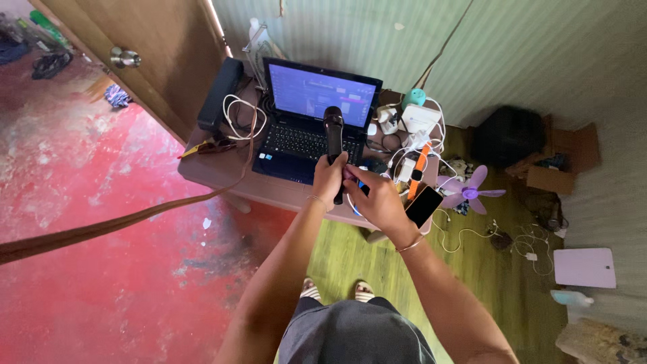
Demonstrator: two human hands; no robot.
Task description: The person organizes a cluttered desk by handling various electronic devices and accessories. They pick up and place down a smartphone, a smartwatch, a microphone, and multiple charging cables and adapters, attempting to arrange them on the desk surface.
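Head view: largest in what I see is the small table (222, 172), with the open laptop (311, 121) at its twelve o'clock. Over its front edge, my left hand (329, 176) is wrapped around the lower shaft of a black microphone (333, 138), which stands upright in front of the keyboard. My right hand (377, 199), at four o'clock of the left, touches the shaft's base; I cannot tell its grip. A dark phone (423, 206) lies at its three o'clock.
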